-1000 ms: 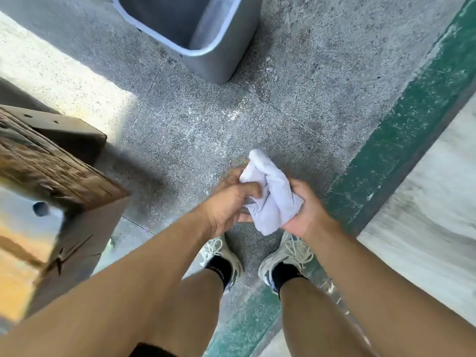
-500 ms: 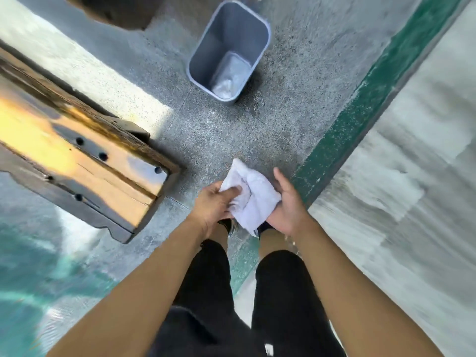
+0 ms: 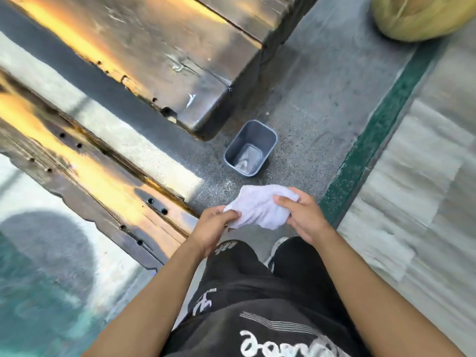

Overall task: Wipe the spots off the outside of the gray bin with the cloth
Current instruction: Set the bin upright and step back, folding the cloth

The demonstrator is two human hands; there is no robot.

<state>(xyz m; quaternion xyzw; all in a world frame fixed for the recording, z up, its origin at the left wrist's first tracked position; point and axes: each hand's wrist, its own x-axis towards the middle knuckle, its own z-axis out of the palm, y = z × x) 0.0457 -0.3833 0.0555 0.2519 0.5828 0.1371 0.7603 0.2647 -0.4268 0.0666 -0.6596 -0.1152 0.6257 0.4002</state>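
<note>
White print on black shirt (image 3: 257,331), unreadable.

You stand in an outdoor seating area on a speckled concrete floor (image 3: 309,104). A small gray bin (image 3: 250,148) sits on it. Beside the bin's left are weathered wooden benches (image 3: 164,47), sunlit and worn. To its right runs a green painted strip (image 3: 371,140) bordering pale paving.

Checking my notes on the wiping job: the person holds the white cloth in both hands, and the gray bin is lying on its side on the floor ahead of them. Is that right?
Not quite. The head view shows the gray bin standing upright on the floor, its open top facing up. The rest holds: the left hand and right hand both hold the white cloth, and the bin is ahead of them.
</note>
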